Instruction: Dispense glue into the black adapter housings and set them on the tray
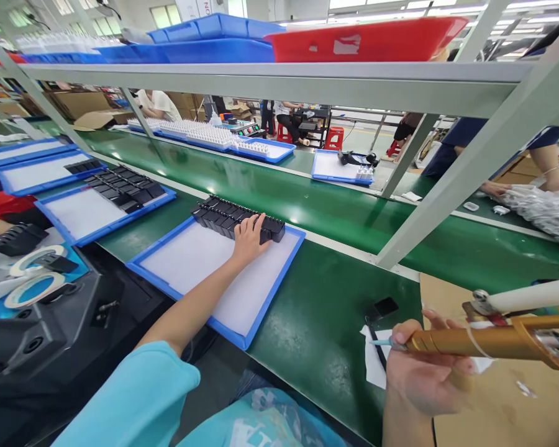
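My left hand point(249, 236) reaches forward over a blue-rimmed white tray point(279, 273) and its fingers curl onto the row of small black parts point(218, 214) at the tray's far edge. My right hand point(419, 372) is closed around a gold-coloured dispensing gun point(484, 341) near the table's front right. The gun's thin tip point(382, 342) points left, just above a white paper slip point(372, 363). A small black square part point(386, 307) lies on the green mat just beyond the tip.
More blue trays point(81, 214) with black parts sit to the left. A green conveyor belt point(307, 205) runs behind, under a grey shelf frame point(451, 180) carrying blue bins and a red bin point(368, 38). Tape rolls point(32, 273) lie far left. Other people work opposite.
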The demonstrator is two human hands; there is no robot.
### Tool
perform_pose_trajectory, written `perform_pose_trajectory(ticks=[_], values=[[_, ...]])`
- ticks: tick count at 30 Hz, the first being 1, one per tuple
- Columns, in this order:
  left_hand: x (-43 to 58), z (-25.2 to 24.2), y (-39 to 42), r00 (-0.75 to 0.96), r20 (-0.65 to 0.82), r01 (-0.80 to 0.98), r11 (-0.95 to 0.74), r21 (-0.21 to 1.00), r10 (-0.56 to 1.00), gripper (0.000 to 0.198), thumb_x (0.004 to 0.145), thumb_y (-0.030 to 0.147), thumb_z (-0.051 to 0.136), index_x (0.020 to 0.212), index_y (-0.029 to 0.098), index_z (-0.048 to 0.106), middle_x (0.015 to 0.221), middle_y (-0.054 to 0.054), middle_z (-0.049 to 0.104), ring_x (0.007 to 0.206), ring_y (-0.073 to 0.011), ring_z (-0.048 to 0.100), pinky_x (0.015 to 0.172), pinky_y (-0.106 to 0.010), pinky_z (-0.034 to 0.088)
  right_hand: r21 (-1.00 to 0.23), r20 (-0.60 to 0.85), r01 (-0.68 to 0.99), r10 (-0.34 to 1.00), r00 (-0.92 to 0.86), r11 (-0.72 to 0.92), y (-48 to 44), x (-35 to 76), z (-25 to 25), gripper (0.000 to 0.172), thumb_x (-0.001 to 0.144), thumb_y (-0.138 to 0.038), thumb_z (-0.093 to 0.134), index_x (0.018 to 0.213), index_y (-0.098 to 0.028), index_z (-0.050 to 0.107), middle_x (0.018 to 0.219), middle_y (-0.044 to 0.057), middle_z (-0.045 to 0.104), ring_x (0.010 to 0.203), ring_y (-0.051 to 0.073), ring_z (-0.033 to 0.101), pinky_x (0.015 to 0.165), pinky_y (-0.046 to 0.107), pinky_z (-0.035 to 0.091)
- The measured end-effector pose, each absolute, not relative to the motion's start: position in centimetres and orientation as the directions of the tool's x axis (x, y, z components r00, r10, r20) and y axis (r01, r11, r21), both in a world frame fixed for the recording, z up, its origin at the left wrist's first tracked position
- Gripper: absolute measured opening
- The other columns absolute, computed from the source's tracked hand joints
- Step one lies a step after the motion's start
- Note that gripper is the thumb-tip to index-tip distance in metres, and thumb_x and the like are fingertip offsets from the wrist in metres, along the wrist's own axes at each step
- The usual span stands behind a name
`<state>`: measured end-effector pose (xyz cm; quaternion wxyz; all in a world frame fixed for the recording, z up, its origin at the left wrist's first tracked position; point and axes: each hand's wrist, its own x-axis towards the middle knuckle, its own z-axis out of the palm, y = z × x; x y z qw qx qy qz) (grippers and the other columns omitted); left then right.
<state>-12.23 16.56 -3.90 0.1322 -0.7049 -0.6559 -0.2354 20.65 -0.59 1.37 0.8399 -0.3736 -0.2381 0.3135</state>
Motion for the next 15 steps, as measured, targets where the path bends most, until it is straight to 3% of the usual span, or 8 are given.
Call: perform_pose_trajectory(ticks=[4,9,15], values=[[-13.0,-3.4,15.9,0.018,0.554,0.97,-0.149,0.193,0.832,0.076,0.08,0.047,0.065,0.144,0.017,0.037,0.143,-0.015,0.046,0.13,-0.0348,0.036,0.106,-0.046,0.023,-0.777,0.168,-0.347,0.705,0.689,0.524,-0.6,20.7,1.3,0.035,0.072,-0.05,0.046,0.087,-0.03,0.069,0.094,0.0,0.059,0.044,0.013,0.046,0.05,0.035,0.031],[-14.0,-3.6,16.2,0.04,0.604,0.946,-0.224,0.233,0.796,0.031,0.094,0.036,0.048,0.119,0.025,0.062,0.13,-0.007,0.061,0.127,-0.0288,0.041,0.105,-0.046,0.024,-0.785,0.196,-0.328,0.713,0.673,0.525,-0.5,21.0,0.8,0.032,0.073,-0.051,0.047,0.085,-0.031,0.069,0.096,0.001,0.059,0.048,0.014,0.048,0.049,0.035,0.032],[-14.1,-3.9,17.1,0.078,0.559,0.942,-0.245,0.23,0.825,0.025,0.095,0.035,0.048,0.102,0.027,0.07,0.11,-0.004,0.072,0.122,-0.0278,0.047,0.102,-0.049,0.022,-0.777,0.213,-0.323,0.709,0.672,0.54,-0.5,21.0,0.7,0.034,0.072,-0.051,0.046,0.084,-0.03,0.07,0.094,0.002,0.058,0.049,0.014,0.047,0.047,0.033,0.03]])
